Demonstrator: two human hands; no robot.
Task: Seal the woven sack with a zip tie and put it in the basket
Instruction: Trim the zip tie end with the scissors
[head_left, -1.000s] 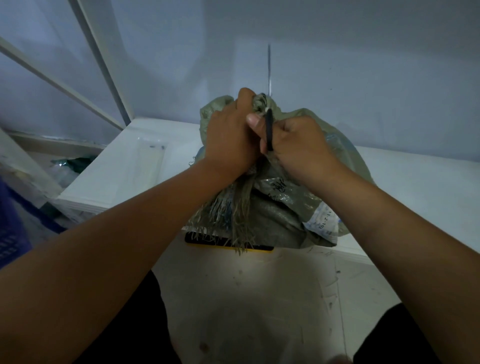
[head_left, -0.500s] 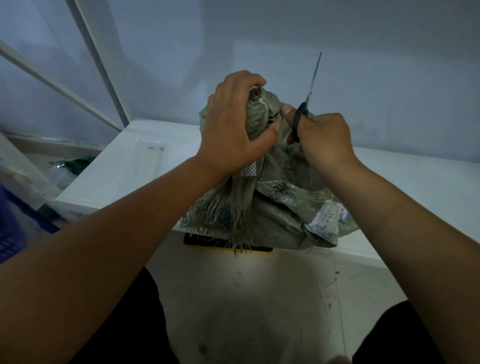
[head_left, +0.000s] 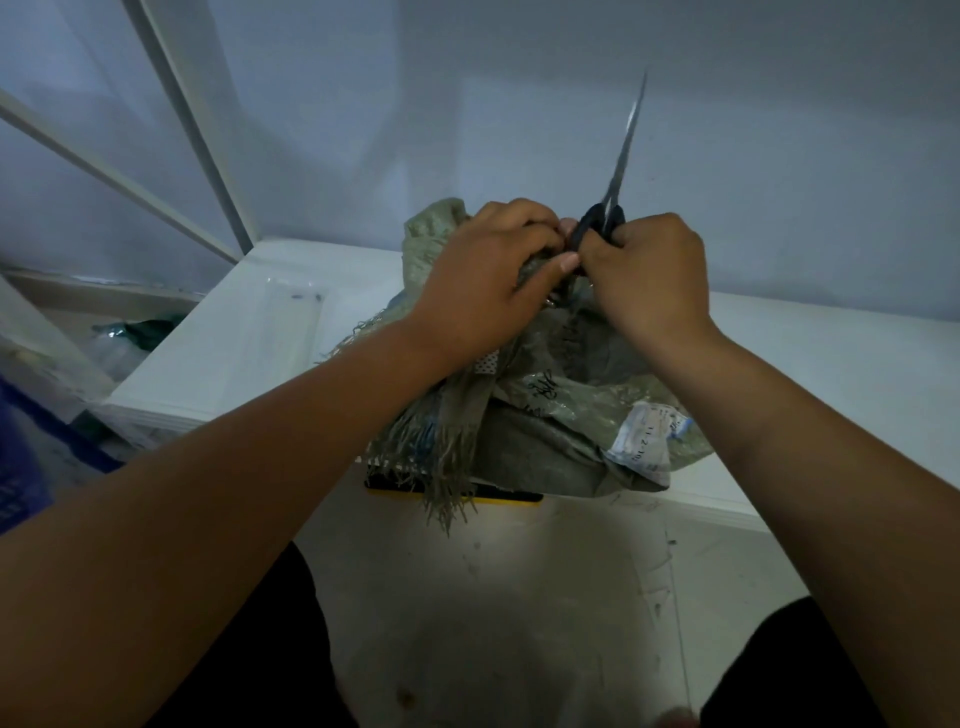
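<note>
A white table (head_left: 291, 332) carries a green woven sack (head_left: 561, 415) at its front edge, frayed threads hanging over. The left hand (head_left: 483, 280) has its fingers curled round the sack's bunched neck. The right hand (head_left: 649, 270), just beside it, grips the black handles of scissors (head_left: 621, 171), blades together, pointing up.

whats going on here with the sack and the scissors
A person is working at the gathered top of a green woven sack, which sits at the edge of a white table. The left hand grips the bunched neck. The right hand is right beside it and holds black-handled scissors with the blades pointing up. The hands hide the zip tie, so I cannot tell whether it is on. The sack is on the table, not in a basket.
</note>
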